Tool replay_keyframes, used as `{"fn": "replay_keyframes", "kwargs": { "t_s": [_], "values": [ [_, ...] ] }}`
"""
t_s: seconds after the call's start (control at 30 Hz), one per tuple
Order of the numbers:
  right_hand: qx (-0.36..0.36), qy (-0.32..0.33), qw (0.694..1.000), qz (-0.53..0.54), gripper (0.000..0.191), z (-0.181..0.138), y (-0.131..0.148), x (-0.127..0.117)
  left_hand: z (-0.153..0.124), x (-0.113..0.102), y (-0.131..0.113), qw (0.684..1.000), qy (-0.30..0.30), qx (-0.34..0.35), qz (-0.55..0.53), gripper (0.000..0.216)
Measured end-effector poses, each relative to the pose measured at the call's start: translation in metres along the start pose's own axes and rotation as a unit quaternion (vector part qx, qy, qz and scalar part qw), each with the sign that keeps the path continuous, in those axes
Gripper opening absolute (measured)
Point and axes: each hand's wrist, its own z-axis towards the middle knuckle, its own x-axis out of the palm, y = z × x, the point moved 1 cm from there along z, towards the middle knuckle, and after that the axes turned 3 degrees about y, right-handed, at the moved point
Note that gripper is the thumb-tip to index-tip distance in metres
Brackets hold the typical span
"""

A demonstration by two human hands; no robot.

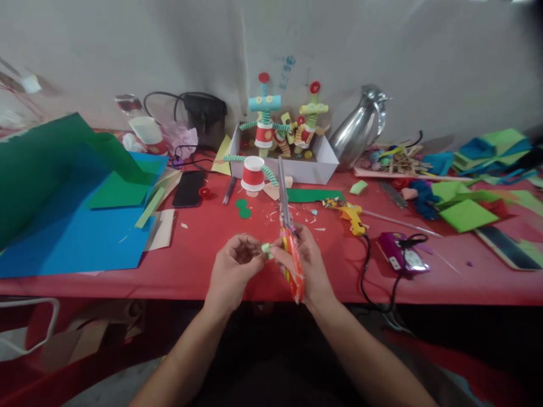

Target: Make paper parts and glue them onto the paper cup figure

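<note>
My left hand [233, 268] pinches a small pale green piece of paper [267, 249] between thumb and fingertips. Fingertips of my right hand [311, 265] meet the same piece from the other side. That right hand also grips a pair of scissors [292, 254] with orange handles, its blades pointing up and away from me. Just beyond my hands stands a red and white paper cup [253, 174] with coiled green paper arms. Two green paper discs [243, 209] lie in front of the cup, and a green paper strip [316, 195] is behind the scissors.
A white box [309, 169] at the back holds paper-cup figures. Right of it are a steel jug [360, 127], a yellow glue gun [354, 219] with a cable and a purple box [399, 254]. Blue card [76, 237] and a dark phone [189, 189] lie left.
</note>
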Motion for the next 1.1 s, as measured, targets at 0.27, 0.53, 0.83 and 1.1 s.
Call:
{"fn": "replay_keyframes", "kwargs": {
  "t_s": [0.27, 0.53, 0.83, 1.1],
  "values": [
    [0.012, 0.011, 1.000, 0.012, 0.055, 0.002, -0.001, 0.001, 0.001, 0.001, -0.003, 0.998, -0.008, -0.024, -0.056, 0.030],
    [0.014, 0.014, 1.000, -0.005, 0.054, 0.006, -0.003, -0.002, -0.002, 0.002, 0.000, 0.998, -0.009, -0.019, -0.060, 0.032],
    [-0.117, 0.063, 0.938, -0.320, 0.056, -0.026, 0.011, -0.042, 0.002, -0.004, -0.015, 0.995, -0.040, -0.023, -0.084, 0.031],
    [-0.215, 0.089, 0.790, -0.568, 0.065, -0.059, 0.014, -0.063, -0.004, -0.006, -0.026, 0.992, -0.019, 0.011, -0.121, 0.028]
  ]
}}
